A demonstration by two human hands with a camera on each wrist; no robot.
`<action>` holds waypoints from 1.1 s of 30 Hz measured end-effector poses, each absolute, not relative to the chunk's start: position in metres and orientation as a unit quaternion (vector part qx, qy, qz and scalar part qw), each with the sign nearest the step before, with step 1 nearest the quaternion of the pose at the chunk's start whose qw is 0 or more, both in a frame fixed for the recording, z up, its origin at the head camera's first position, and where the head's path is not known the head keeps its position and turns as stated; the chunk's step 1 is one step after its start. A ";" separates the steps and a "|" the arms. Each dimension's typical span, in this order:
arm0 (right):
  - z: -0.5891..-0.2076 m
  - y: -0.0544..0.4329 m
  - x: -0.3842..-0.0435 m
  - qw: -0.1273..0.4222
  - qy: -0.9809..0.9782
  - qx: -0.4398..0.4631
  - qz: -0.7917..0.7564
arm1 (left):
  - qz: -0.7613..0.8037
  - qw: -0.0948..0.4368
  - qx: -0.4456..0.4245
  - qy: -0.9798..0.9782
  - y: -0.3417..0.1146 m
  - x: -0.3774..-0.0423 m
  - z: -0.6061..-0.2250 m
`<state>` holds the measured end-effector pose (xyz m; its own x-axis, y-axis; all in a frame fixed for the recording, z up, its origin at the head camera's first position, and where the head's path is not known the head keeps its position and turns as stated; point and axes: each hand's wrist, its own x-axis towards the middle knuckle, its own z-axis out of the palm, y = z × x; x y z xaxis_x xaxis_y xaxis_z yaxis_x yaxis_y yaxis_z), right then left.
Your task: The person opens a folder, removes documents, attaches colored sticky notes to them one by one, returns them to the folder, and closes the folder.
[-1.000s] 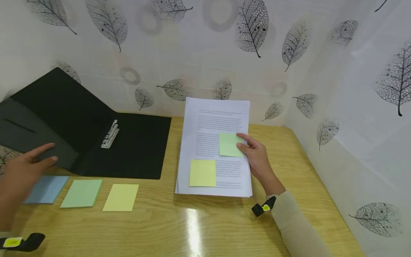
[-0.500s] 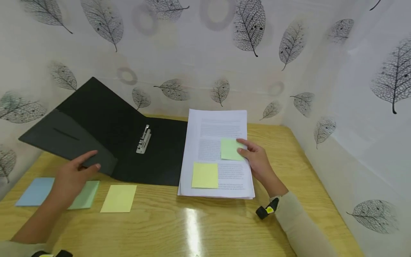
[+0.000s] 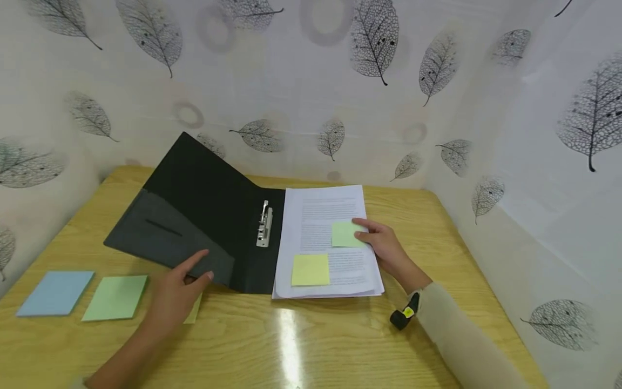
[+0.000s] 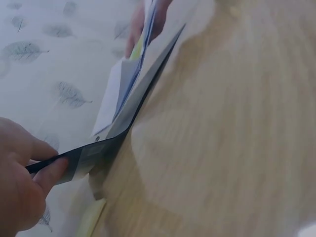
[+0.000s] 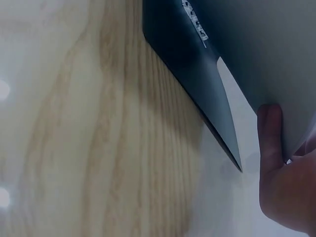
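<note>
My left hand (image 3: 171,302) pinches the near edge of an open black ring binder (image 3: 204,200) between thumb and fingers; the left wrist view shows the thumb on the binder cover (image 4: 84,157). That cover stands tilted up. A metal ring clip (image 3: 264,227) is fixed near the spine. My right hand (image 3: 389,251) grips the right edge of a stack of printed sheets (image 3: 320,213), which overlaps the binder's right half. On the top sheet are a green sticky note (image 3: 344,234), beside my right thumb, and a yellow sticky note (image 3: 310,270).
A blue sticky-note pad (image 3: 55,293) and a green pad (image 3: 115,298) lie at the front left of the wooden table (image 3: 233,346). A yellow pad (image 3: 193,313) is mostly hidden behind my left hand. A leaf-print curtain (image 3: 291,81) hangs along the back and sides.
My left hand has drawn the binder to the right, its right half now behind the sheets. The stack's far edge has come down, with my right hand still gripping it.
</note>
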<state>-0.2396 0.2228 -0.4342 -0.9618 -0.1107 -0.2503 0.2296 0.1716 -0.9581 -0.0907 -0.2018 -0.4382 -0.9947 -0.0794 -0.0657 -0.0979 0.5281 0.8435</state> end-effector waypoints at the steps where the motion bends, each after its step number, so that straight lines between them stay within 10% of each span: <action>1: -0.435 0.223 -0.241 0.135 0.756 0.041 -0.640 | 0.490 0.015 -0.053 0.870 -0.198 -0.089 -0.439; 33: -0.454 0.221 -0.242 0.161 0.784 0.042 -0.598 | 0.530 0.066 -0.096 0.840 -0.161 -0.069 -0.440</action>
